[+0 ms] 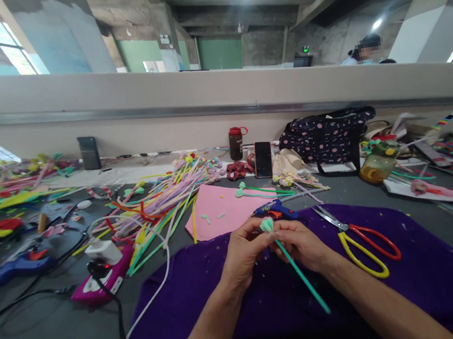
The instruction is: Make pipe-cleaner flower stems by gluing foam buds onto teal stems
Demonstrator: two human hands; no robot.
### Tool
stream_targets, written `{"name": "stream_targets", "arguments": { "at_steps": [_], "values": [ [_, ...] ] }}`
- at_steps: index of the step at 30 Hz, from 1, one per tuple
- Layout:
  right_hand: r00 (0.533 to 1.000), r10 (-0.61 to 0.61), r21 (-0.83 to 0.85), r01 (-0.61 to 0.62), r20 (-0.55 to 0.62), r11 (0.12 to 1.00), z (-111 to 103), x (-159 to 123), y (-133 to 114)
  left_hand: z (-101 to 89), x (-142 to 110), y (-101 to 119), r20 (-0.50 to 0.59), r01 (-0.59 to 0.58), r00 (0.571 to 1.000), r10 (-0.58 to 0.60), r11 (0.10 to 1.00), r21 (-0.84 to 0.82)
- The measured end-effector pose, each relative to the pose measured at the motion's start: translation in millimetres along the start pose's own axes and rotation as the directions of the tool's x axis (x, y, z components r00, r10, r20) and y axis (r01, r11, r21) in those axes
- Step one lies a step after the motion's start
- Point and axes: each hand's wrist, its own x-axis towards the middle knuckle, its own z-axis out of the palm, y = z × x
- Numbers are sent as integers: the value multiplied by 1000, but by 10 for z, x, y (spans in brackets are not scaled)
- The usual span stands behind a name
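Bench (50, 335): dark top, front edge draped right of its left stretch by a purple cloth (180, 308). Above the cloth, both bare hands work on one piece, a green stem (302, 276) with a pale-green head (267, 225). Left hand (243, 250): thumb and fingers pinched together at the head. Right hand (304, 240): fingers closed on the stem just below it. The stem's free end slants down toward the front edge.

Scissors (346, 227), red and yellow handles, lie on the cloth right of the right hand, blades pointing away from the front edge. Toward the left end, a magenta power strip (119, 278) carries a white plug (103, 252). Just beyond the hands: a blue glue gun (274, 206), near a pink sheet (214, 228) bearing small scraps. Left of the sheet, a bundle of coloured stems (182, 189) extends toward the rear edge.

Near the rear edge: a red-lidded bottle (236, 145), a propped phone (263, 159) and a patterned bag (327, 139). A pale partition (135, 112) stands behind; beyond it, right, a person (369, 44).
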Motion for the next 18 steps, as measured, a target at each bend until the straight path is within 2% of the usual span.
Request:
{"name": "stream_targets", "arguments": {
  "at_steps": [3, 7, 13, 18],
  "values": [
    [1000, -19, -122, 19, 0, 992, 24, -23, -20, 1, -12, 16, 26, -29, 999, 31, 997, -76],
    [996, -85, -220, 79, -20, 972, 36, -41, -18, 2, -23, 40, 21, -85, 996, 87, 993, -84],
    [995, -97, -213, 90, -24, 973, 37, -34, 13, 12, -27, 32, 14, 12, 1000, -11, 999, -49],
    [991, -132, -256, 121, -23, 959, 57, -15, 22, 16, -25, 10, -13, 25, 1000, -25, 999, -46]
  ]
}}
